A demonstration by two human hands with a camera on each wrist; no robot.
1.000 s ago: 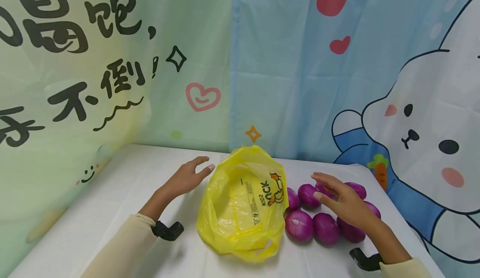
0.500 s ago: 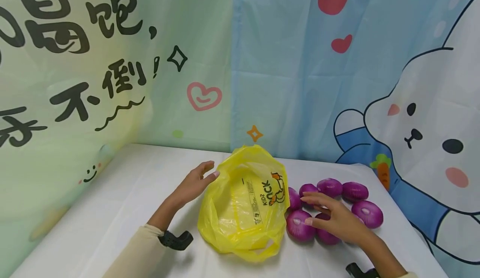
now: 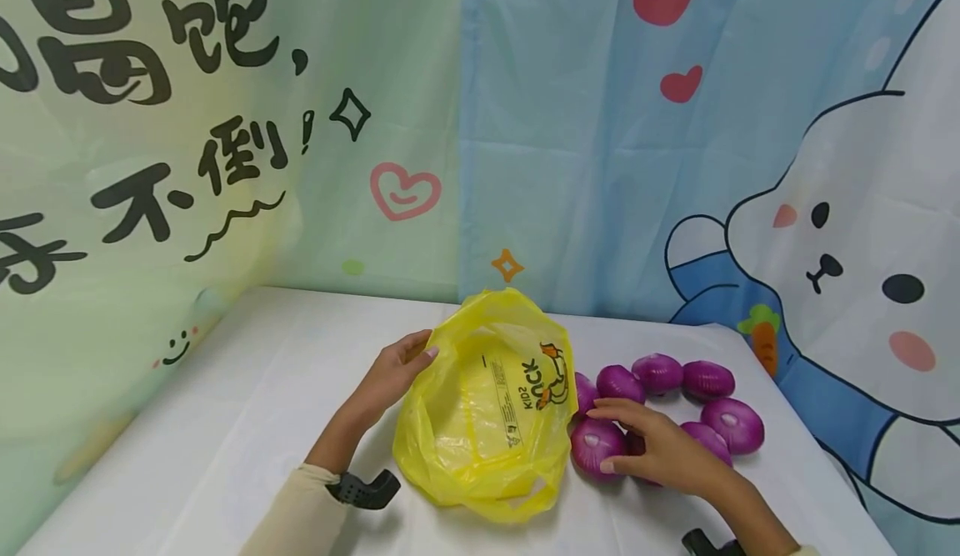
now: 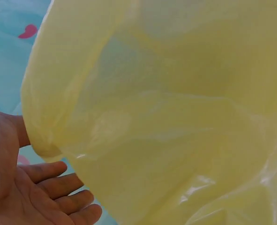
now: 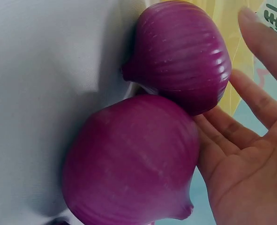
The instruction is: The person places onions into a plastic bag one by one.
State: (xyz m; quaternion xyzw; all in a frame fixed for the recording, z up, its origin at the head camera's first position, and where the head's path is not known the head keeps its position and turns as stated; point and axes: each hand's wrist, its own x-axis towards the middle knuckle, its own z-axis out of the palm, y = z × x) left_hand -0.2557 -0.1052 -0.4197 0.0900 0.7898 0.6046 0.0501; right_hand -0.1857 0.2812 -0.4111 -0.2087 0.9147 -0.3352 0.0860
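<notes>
Fingers (image 3: 621, 410) of the right hand (image 3: 669, 449) spread around an ungripped round purple onion (image 3: 591, 441); the left hand (image 3: 392, 379), fingers parted, straddles the edge of a yellow plastic bag (image 3: 480, 435).

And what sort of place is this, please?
Perhaps a small staged tabletop set, indoors: a white-covered table stands before a printed cartoon backdrop, with a yellow plastic bag and purple onions on it.

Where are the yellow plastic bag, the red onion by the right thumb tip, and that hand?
Yellow plastic bag (image 3: 459, 410), head view: film left of the black print.
Red onion (image 3: 595, 446), head view: middle of its upper face.
Right hand (image 3: 667, 448), head view: back of the hand.
</notes>
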